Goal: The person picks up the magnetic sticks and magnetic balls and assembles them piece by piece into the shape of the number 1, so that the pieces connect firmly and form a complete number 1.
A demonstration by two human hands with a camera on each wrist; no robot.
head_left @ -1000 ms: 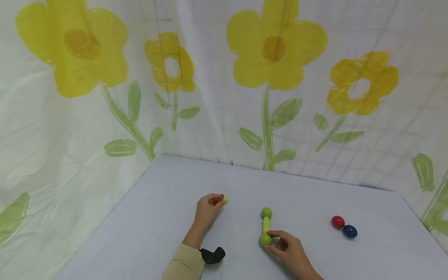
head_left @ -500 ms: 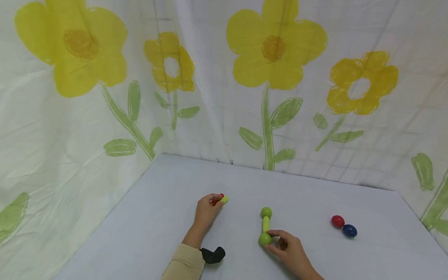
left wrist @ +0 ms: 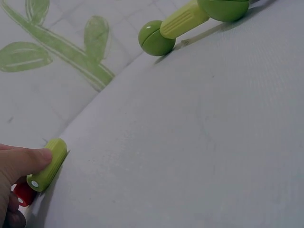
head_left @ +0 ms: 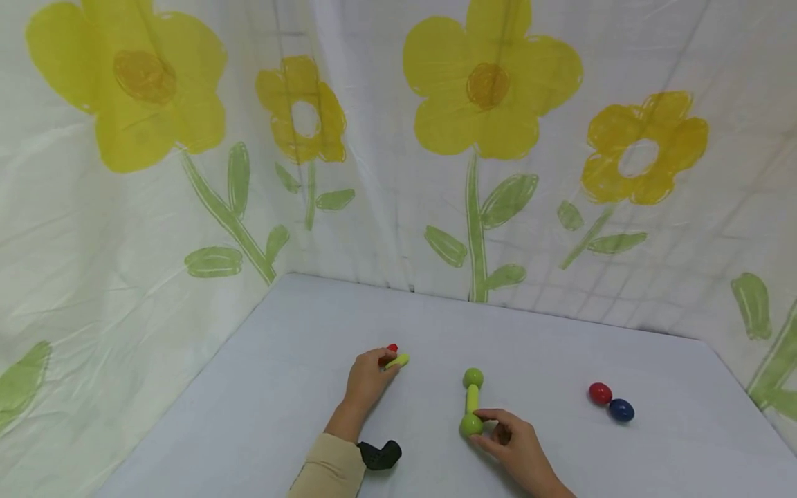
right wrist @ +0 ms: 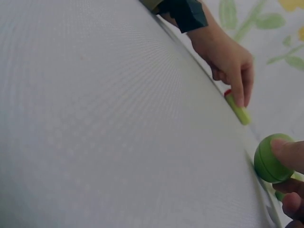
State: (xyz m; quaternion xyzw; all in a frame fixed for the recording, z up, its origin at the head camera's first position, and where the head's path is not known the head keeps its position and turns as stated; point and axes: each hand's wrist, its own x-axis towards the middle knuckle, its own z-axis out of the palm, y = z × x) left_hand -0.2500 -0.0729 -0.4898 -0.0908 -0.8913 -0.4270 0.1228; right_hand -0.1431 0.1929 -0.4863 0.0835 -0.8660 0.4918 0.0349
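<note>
My left hand (head_left: 369,377) pinches a short yellow-green ribbed stick (left wrist: 49,166), thumb on its side, low over the table. A red stick (left wrist: 24,194) shows just behind it, partly hidden by the fingers; whether the hand holds it too, I cannot tell. My right hand (head_left: 515,444) grips the nearer green ball (head_left: 471,425) between thumb and fingers. From that ball a yellow-green bar (head_left: 472,399) runs away to a second green ball (head_left: 473,377), giving a dumbbell shape lying on the table.
A red egg-shaped piece (head_left: 600,393) and a dark blue one (head_left: 621,410) lie side by side on the right of the white table (head_left: 529,346). A curtain (head_left: 373,207) with painted flowers hangs behind. A black device (head_left: 381,455) sits at the left wrist.
In my left hand the yellow-green stick has come further out to the right and shows more of its length. The right hand and the dumbbell shape have stayed in place.
</note>
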